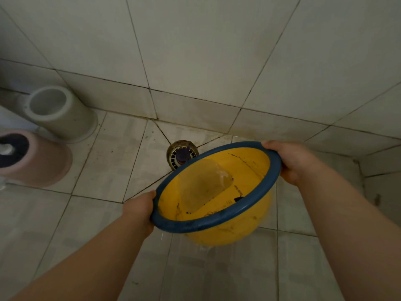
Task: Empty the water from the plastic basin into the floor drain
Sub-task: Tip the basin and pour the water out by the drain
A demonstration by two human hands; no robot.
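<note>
Grey-white pot (58, 112): upright, open-topped — at the floor's far-left edge, against the wall.
Pink container (32, 161): just beside it, nearer — dark inside.
Floor (86, 224): pale tiles, dark grout.

One view only: the camera sat on your head, looked forward and steeply down into a tiled bathroom corner, wide-angle, lines bowed. Your forearms entered from the bottom edge, close. The floor drain (181, 154) lay mid-frame, near; the walls filled the upper half.
</note>
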